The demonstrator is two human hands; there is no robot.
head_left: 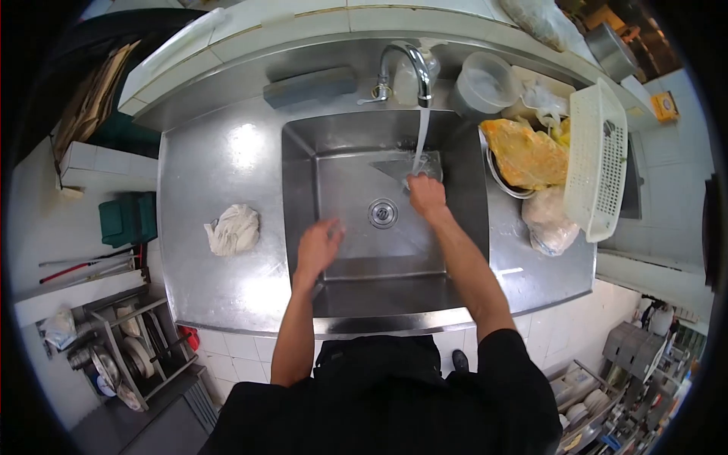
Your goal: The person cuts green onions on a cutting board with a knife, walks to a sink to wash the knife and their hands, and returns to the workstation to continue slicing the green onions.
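My right hand (427, 197) holds a clear plastic container (423, 165) under the water running from the tap (406, 64), over the steel sink (303, 152). My left hand (318, 246) hovers above the sink's left side, fingers apart and blurred, holding nothing. The drain (383, 213) lies between the two hands.
A crumpled white cloth (233, 229) lies on the steel counter to the left. On the right stand a bowl with yellow food (527, 155), a white plastic basket (599, 159), a plastic bag (547, 220) and a round tub (485, 83). A dark sponge block (309, 86) sits behind the sink.
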